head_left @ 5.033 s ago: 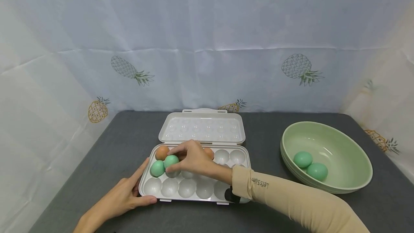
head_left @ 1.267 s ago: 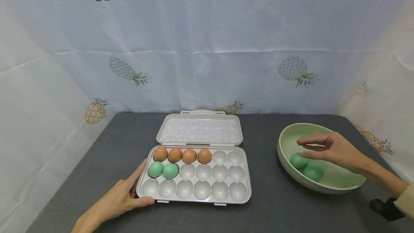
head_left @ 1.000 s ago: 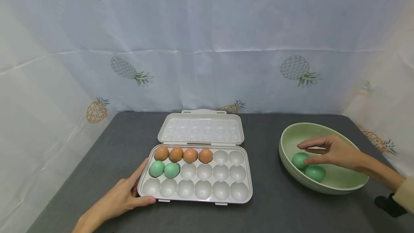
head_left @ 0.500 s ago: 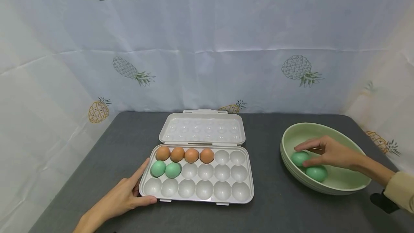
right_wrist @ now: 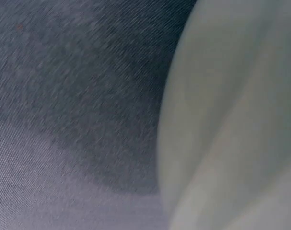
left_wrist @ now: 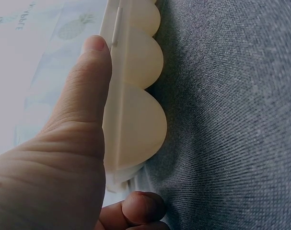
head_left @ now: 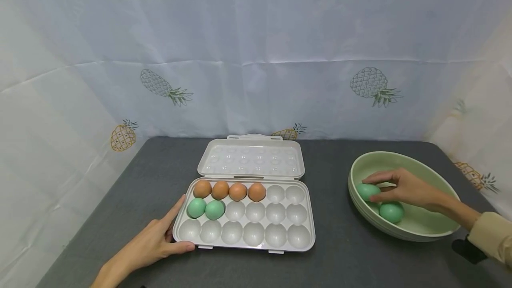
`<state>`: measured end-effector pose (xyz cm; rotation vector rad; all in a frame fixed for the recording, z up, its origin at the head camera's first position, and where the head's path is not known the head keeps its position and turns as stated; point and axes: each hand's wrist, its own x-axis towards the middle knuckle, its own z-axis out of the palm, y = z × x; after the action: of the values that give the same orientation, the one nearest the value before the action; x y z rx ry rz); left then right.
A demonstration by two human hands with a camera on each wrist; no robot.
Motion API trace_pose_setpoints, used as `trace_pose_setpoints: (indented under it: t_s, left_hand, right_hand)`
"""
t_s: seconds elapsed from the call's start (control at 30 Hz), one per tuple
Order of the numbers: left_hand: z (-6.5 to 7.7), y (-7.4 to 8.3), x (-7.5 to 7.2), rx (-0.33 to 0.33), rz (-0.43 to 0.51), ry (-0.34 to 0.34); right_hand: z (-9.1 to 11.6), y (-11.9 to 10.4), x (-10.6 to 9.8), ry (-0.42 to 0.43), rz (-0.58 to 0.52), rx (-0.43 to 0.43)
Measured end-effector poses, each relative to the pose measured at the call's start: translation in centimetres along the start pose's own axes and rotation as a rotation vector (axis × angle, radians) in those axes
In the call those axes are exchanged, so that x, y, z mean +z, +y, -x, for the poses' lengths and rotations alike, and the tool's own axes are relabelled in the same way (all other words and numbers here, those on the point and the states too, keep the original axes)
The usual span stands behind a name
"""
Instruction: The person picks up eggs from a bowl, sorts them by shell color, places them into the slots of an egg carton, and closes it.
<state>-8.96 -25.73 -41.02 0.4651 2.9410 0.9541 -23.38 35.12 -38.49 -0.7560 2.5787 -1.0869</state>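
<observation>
An egg carton (head_left: 264, 244) stands with its lid (head_left: 251, 158) folded back. Several brown eggs (head_left: 238, 191) fill the left of its back row, and two green eggs (head_left: 214, 210) sit at the left of the middle row. My left hand (head_left: 150, 241) holds the carton's front left corner, thumb along the front edge (left_wrist: 92, 86). Over at the right, my right hand (head_left: 406, 189) is inside a green bowl (head_left: 436, 199), its thumb and fingers pinching a green egg (head_left: 366, 191). Another green egg (head_left: 391, 212) lies just in front of that hand.
A dark cloth covers the table (head_left: 328, 243). Behind it hangs a pale curtain (head_left: 256, 57) printed with pineapples. In the right wrist view only the bowl's outer wall (right_wrist: 222, 120) and the cloth show. A second rim below suggests stacked bowls.
A green egg was set in the middle row beside the other. My right hand then moved to the bowl, lowered and closed round a green egg, shifting it slightly left. The left hand stayed put.
</observation>
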Motion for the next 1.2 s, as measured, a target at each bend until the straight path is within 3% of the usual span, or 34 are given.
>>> trace_pose_setpoints:
  t_s: [0.6, 0.9, 1.2]
  left_hand:
    - [0.0, 0.0, 0.0, -0.012, 0.005, -0.011]
    - [0.0, -0.1, 0.1, 0.003, -0.002, -0.004]
    - [0.0, -0.2, 0.1, 0.028, -0.007, 0.004]
  right_hand:
    - [-0.3, -0.3, 0.9, -0.012, -0.106, 0.067]
    - [-0.2, -0.9, 0.8, 0.038, -0.059, 0.085]
    - [-0.2, -2.2, 0.3, 0.09, -0.109, 0.046]
